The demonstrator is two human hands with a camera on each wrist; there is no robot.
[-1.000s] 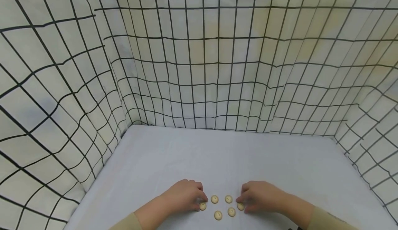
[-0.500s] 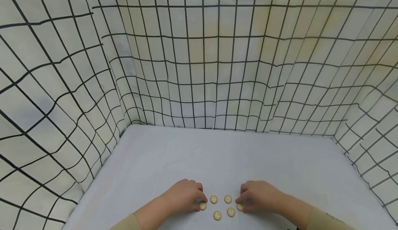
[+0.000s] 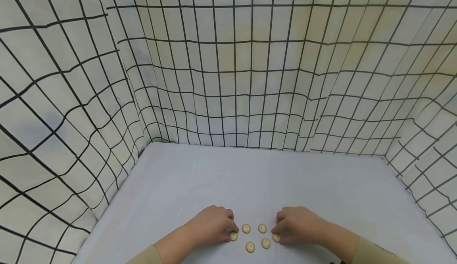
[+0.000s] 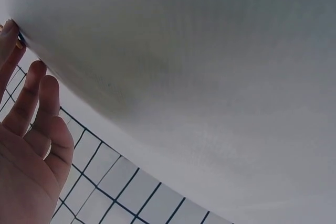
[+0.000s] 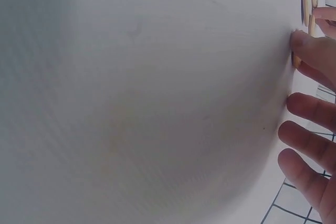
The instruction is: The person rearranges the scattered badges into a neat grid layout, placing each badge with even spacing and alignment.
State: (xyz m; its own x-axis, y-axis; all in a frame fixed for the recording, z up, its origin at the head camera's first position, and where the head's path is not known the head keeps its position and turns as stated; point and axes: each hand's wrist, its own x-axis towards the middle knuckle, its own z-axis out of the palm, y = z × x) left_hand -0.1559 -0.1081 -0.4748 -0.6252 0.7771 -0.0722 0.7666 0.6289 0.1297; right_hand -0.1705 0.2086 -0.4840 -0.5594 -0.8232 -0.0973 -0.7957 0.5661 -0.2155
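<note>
Several round cream buttons lie on the white cloth in the head view. My left hand point(image 3: 212, 225) pinches the leftmost button point(image 3: 233, 236) between thumb and index finger, low against the cloth. At the other end of the group, my right hand point(image 3: 299, 225) grips the rightmost button point(image 3: 276, 238) the same way. Between the hands are an upper-left button point(image 3: 246, 228), an upper-right button point(image 3: 262, 228), and two lower ones. The right wrist view shows the thumb and index finger around the button point(image 5: 296, 61), the other fingers apart from it.
A white cloth-covered table point(image 3: 264, 184) stretches beyond the hands. Pale walls with a black grid point(image 3: 250, 77) enclose its back and both sides. Beige sleeves point(image 3: 375, 252) cover the forearms.
Both hands stay in place at the outer buttons. The right fingers have closed slightly nearer around their button; the view shifts a little.
</note>
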